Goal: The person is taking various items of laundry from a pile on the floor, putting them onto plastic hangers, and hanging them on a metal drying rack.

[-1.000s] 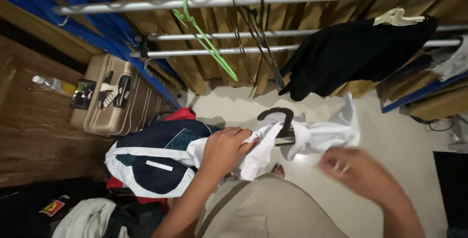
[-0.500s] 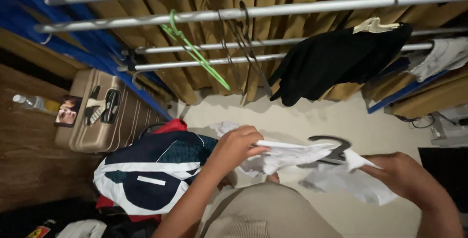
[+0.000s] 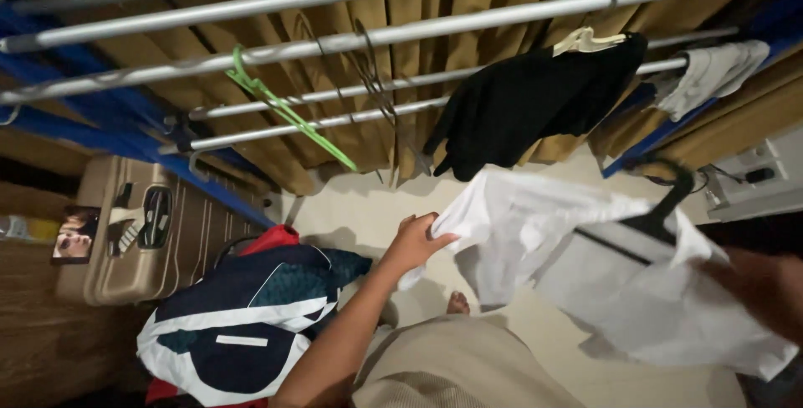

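A cramped corner here: pale floor (image 3: pixel 351 207), tan curtains behind a rack of silver rails (image 3: pixel 401 33), a beige suitcase (image 3: pixel 125 237) against the wall on the left and a navy-and-white bag (image 3: pixel 242 324) slumped by the person's feet. Out in front, held in mid-air above the floor, is the white shirt (image 3: pixel 585 274), already threaded on a black hanger (image 3: pixel 661 207). The left hand (image 3: pixel 416 243) has its grip pinched shut on the shirt's left edge; the right hand (image 3: pixel 757 287) is a blur at the far right, under the cloth, and I cannot tell how its grip stands. The shirt's long axis runs from upper left to lower right, with the hanger hook pointing up toward the rails. The risk as I judge it: the cloth is pulled taut sideways, so one shoulder could slide off the hanger, or the hook could snag the black garment (image 3: pixel 535 107) hanging just above.
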